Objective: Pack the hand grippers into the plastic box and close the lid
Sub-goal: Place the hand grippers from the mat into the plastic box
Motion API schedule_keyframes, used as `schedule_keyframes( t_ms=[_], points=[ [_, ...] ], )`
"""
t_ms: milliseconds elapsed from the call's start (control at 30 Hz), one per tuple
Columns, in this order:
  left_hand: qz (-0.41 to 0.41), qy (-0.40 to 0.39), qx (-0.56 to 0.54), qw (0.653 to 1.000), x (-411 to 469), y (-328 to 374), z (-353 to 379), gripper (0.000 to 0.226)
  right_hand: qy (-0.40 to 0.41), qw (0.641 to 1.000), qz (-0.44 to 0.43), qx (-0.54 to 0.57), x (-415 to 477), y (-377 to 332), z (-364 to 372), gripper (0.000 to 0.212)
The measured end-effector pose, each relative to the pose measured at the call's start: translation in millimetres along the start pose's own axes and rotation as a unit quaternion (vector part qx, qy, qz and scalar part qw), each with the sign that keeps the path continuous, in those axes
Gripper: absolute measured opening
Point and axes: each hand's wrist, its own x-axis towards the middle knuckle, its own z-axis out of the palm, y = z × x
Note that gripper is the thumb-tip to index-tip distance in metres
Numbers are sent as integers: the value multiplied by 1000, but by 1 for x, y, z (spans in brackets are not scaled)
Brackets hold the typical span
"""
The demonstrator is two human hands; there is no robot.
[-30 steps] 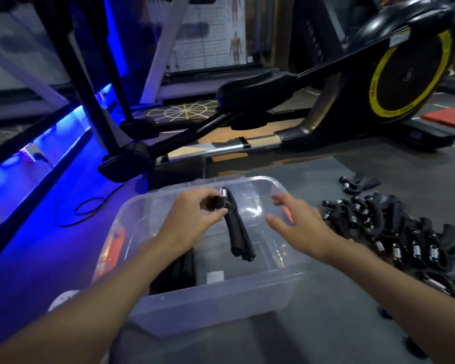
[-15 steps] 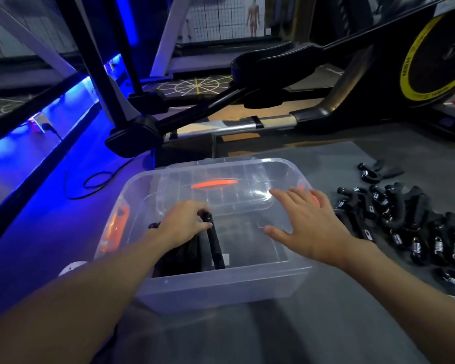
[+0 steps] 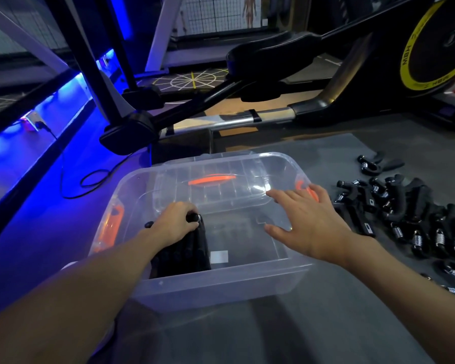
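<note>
Head view, items as I log them:

- Clear plastic storage box [image 3: 221, 285], orange side latches, standing open on the grey floor mat [image 3: 313, 324].
- Clear lid with orange handle [image 3: 210, 190], propped at the box's far side.
- Row of black foam-handled hand grippers [image 3: 184, 256], packed at the box's left end.
- Left hand [image 3: 175, 224], inside the box, fingers curled around the top of the rightmost black gripper in that row.
- Right hand [image 3: 310, 227], fingers spread, empty, hovering over the box's right end; I cannot tell whether it touches the rim.
- Loose pile of black spring hand grippers [image 3: 415, 222], on the mat right of the box.
- Black and yellow elliptical machine [image 3: 352, 61], behind the box.
</note>
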Motion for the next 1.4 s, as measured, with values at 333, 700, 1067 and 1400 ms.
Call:
schedule_keyframes(
  t_ms=[333,700,1067,1400],
  points=[
    [-20,-7,-24,999,0,-3,3,15,8,1000,-8,10,-1,0,-1,68],
    [95,74,-44,992,-22,98,-22,33,145,959,37,241,-8,9,-2,34],
    [281,14,-32,959,-46,272,22,41,116,926,298,202,-134,133,42,31],
    [304,58,80,948,-46,276,53,41,29,839,460,290,-216,170,112,111]
  ],
)
